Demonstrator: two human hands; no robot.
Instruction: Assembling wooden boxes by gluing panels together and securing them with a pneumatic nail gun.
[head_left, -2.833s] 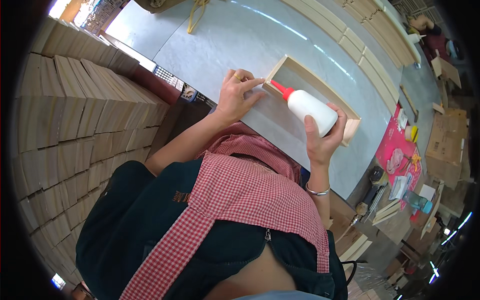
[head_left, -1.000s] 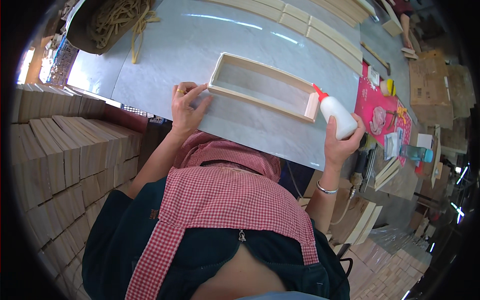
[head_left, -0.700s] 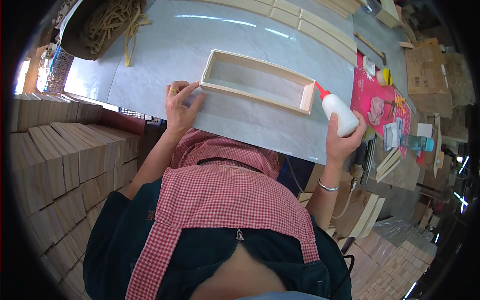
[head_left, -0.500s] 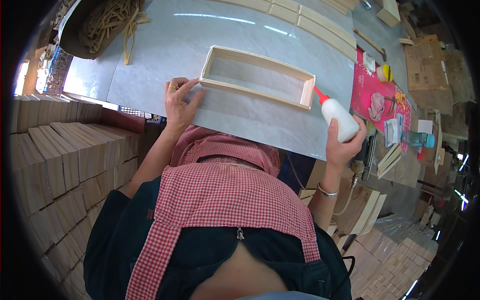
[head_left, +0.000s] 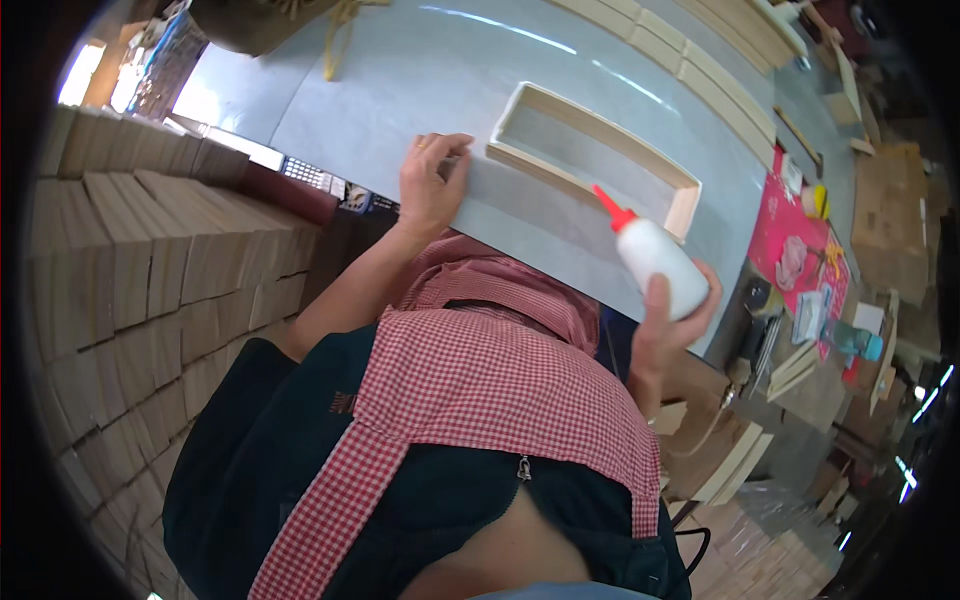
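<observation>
Holds a white bottle [head_left: 662,268] in the right hand [head_left: 682,308], with the thumb against the left side and the other fingers wrapped around the right side near the base. Tilts the bottle so as to aim its red nozzle [head_left: 614,211] away and to the left, well clear of the gripping fingers. Has the nozzle tip across the near long wall of a wooden frame [head_left: 683,208]; can't say from this view whether touching the wood or just above it.

Rests the left hand [head_left: 432,185] just beside the frame's near left corner, with a small gap between the index fingertip and the wood. Bends those fingers loosely without gripping anything, with thumb and index finger slightly apart. Wears a yellow ring [head_left: 422,143] there.

Has the frame lying on a grey table [head_left: 370,130], with its left end nearest the left fingertips and its right end just beyond the bottle. Faces the near edge of the table in a red-and-white checked apron [head_left: 500,375]. Has wood strips [head_left: 700,75] along the far side, stacked wood [head_left: 130,260] at left and a pink sheet [head_left: 768,235] at right.
</observation>
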